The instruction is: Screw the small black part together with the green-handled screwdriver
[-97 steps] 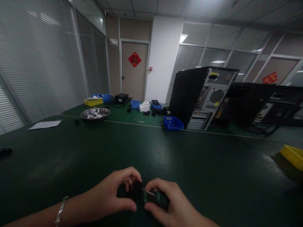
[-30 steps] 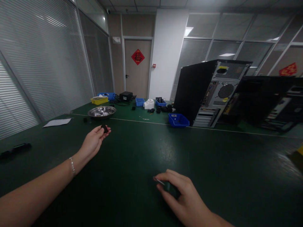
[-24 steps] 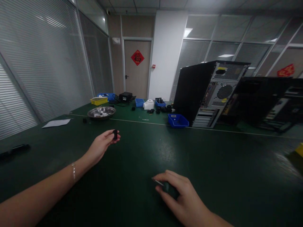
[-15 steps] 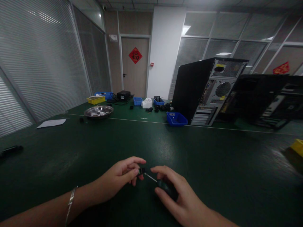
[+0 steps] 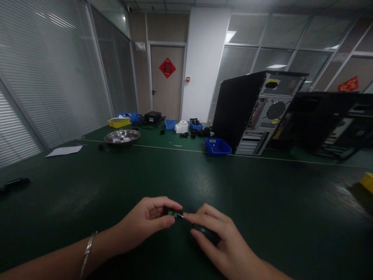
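The left hand (image 5: 151,219) pinches a small green-faced part (image 5: 174,213) between thumb and fingertips, holding it by its edges with its right end toward the other hand. The right hand (image 5: 220,233) is curled around the dark handle of a screwdriver (image 5: 205,232), forefinger stretched along the thin metal shaft. The shaft's tip meets the part's right edge in this view; whether it actually touches cannot be told. The two hands are just beside each other, above the near stretch of the green table (image 5: 140,175), and a bracelet (image 5: 86,252) circles the left wrist.

Ahead of the hands, a broad span of tabletop runs to a thin pale line (image 5: 160,147) across the surface. A blue bin (image 5: 218,151) sits at that line, close against a tall computer case (image 5: 239,112). To the left, a metal bowl (image 5: 122,144) stands near the line, with a sheet of paper (image 5: 64,151) toward the left border. A dark elongated object (image 5: 16,182) lies at the far left; a yellow bin (image 5: 367,181) is cut off by the right edge of view, well apart from the right hand.
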`<state>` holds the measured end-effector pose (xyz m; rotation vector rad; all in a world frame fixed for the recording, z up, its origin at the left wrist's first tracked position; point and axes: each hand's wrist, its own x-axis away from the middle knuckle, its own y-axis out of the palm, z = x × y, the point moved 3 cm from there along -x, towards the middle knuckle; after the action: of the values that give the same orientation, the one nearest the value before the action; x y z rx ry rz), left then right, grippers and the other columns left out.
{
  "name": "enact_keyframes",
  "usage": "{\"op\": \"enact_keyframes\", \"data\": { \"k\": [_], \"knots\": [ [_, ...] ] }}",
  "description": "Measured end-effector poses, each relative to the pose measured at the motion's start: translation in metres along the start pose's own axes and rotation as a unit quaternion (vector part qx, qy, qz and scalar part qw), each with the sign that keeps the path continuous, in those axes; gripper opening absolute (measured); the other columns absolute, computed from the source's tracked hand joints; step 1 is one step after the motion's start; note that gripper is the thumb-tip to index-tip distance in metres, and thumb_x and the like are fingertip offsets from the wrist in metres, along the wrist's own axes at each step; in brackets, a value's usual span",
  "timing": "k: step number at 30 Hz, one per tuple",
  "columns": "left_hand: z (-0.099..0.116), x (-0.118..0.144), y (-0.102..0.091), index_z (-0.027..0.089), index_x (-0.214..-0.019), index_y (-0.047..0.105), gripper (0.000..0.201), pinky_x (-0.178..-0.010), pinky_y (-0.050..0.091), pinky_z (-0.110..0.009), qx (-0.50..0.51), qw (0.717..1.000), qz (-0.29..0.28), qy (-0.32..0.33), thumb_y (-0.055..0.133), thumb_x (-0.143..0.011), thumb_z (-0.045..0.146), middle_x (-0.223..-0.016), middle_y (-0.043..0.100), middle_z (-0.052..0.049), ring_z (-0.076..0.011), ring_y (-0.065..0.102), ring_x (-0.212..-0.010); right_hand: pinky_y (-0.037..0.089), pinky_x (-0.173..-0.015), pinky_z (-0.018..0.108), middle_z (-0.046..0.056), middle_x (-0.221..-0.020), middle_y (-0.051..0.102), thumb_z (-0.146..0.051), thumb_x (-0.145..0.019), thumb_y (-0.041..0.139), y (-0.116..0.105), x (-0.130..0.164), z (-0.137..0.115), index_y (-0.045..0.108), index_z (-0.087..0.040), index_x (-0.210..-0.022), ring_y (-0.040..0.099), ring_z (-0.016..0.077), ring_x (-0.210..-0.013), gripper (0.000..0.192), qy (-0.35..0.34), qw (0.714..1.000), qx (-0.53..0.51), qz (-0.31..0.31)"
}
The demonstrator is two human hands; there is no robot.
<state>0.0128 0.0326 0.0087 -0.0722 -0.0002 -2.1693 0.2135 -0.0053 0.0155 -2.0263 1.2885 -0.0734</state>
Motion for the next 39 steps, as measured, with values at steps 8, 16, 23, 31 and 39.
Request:
{"op": "enact_keyframes", "data": {
  "k": [8,16,23,31,39],
  "knots": [
    [-0.001,0.002,-0.001,0.022,-0.105,0.073,0.024,-0.066,0.047,-0.026,-0.065,0.998,0.003,0.019,0.066,-0.083,0.029,-0.09,0.064,-0.002,-0.0136,0.058,-0.07,0.05,-0.07,0.029,0.006,-0.091,0.061,-0.013,-0.091,0.055,-0.001,-0.001,-0.001,0.064,-0.022,-0.122,0.062,0.0178,-0.08,0.034,-0.003,1.0,-0.009,0.01],
    [-0.006,-0.001,-0.002,0.021,-0.101,0.074,0.023,-0.064,0.044,-0.025,0.008,1.0,-0.015,-0.006,0.069,-0.081,0.031,-0.072,0.067,0.0,-0.013,0.058,-0.064,0.049,-0.067,0.03,0.007,-0.089,0.061,-0.013,-0.09,0.057,0.0,-0.001,-0.003,0.067,-0.02,-0.118,0.061,0.0183,-0.078,0.031,-0.006,0.999,-0.04,0.012],
    [-0.008,-0.001,-0.002,0.021,-0.102,0.074,0.023,-0.064,0.043,-0.025,0.01,1.0,-0.016,-0.004,0.067,-0.083,0.032,-0.073,0.067,-0.001,-0.013,0.058,-0.065,0.048,-0.069,0.03,0.006,-0.089,0.06,-0.014,-0.091,0.056,0.0,0.001,-0.003,0.065,-0.021,-0.121,0.061,0.0179,-0.079,0.032,-0.01,0.999,-0.046,0.013],
    [-0.002,0.0,0.0,0.021,-0.101,0.074,0.021,-0.066,0.044,-0.026,-0.023,1.0,0.0,0.013,0.068,-0.082,0.029,-0.084,0.064,-0.001,-0.0127,0.057,-0.068,0.048,-0.069,0.03,0.006,-0.089,0.06,-0.013,-0.09,0.056,0.0,-0.002,-0.003,0.066,-0.021,-0.12,0.06,0.0177,-0.079,0.032,0.002,0.999,-0.041,-0.005],
    [-0.012,0.0,-0.001,0.018,-0.102,0.072,0.023,-0.068,0.044,-0.027,0.043,0.998,-0.043,-0.009,0.068,-0.084,0.031,-0.079,0.067,-0.001,-0.0129,0.059,-0.069,0.047,-0.069,0.03,0.006,-0.089,0.062,-0.013,-0.089,0.059,0.001,-0.001,-0.002,0.068,-0.022,-0.118,0.061,0.0183,-0.079,0.031,-0.006,0.997,-0.08,-0.002]
  ]
}}
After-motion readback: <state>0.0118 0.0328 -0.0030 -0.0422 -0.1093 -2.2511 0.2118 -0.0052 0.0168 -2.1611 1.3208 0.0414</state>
